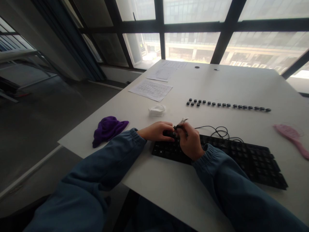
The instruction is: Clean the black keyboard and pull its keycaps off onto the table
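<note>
A black keyboard [243, 154] lies slantwise near the table's front edge, with its left part under both my hands. My left hand [158, 131] is at its upper left end, thumb and fingers closed around something dark that I cannot make out. Close beside it, my right hand [191, 141] is pinched over the keys; a small whitish piece [184, 120] sticks up from its fingers, its kind unclear. A small dark piece [177, 127] shows between the two hands. Behind the keyboard lies its coiled black cable [220, 130]. Several loose black keycaps [219, 104] stand in rows farther back.
On the white table [241, 83], a purple cloth [109, 129] lies left of my hands and a clear-white plastic packet [157, 110] just beyond them. Printed sheets [152, 90] lie at the back left. A pink hairbrush [291, 137] rests at the right.
</note>
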The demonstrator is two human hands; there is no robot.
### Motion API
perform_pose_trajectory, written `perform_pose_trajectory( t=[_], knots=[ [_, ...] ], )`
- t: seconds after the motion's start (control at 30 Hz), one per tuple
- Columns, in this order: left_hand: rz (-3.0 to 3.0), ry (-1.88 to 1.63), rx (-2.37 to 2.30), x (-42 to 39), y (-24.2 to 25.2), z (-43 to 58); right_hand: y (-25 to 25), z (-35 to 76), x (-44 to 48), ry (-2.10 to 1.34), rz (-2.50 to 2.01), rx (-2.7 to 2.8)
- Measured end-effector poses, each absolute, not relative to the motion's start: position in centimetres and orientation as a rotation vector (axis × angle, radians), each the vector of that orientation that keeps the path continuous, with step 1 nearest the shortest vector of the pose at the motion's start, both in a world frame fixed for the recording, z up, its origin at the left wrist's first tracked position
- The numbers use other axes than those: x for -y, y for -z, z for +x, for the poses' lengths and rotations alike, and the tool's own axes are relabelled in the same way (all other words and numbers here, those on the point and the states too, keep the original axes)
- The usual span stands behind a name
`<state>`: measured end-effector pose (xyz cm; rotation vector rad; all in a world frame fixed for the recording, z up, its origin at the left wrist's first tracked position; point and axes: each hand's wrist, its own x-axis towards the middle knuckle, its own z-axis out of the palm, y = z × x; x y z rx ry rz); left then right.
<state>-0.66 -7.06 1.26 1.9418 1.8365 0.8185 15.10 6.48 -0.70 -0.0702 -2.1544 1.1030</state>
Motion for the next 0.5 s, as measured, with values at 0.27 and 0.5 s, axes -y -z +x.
perform_pose_trajectory(
  t=[0.27,0.5],
  knots=[
    [1.908,-0.844,-1.863,7.04,-1.67,-0.39,0.39,14.97,-6.58,-1.222,-0.207,2.031],
    [1.763,-1.075,-1.945,7.14,-1.14,-0.27,0.51,14.82,-6.53,-1.272,-0.223,2.009]
  ],
)
